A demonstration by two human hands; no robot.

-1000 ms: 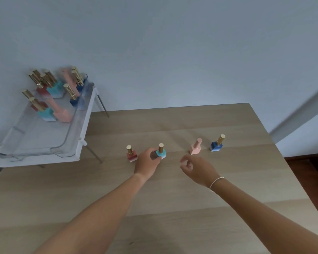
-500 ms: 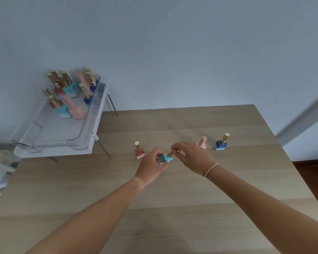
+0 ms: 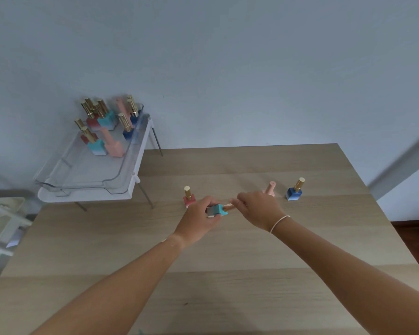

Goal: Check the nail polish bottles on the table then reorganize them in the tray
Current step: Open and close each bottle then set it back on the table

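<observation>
Both bare forearms reach forward from the lower edge of the view and converge toward twelve o'clock near the centre. The left hand (image 3: 198, 220) is curled, knuckles up, its fingers and thumb wrapped around the square base of a small turquoise nail polish bottle (image 3: 217, 210) lying on its side. The right hand (image 3: 258, 209), at about three o'clock of the left, has its fingertips (image 3: 236, 203) pinched on that bottle's gold cap. A thin white band (image 3: 279, 223) circles the right wrist.
</observation>
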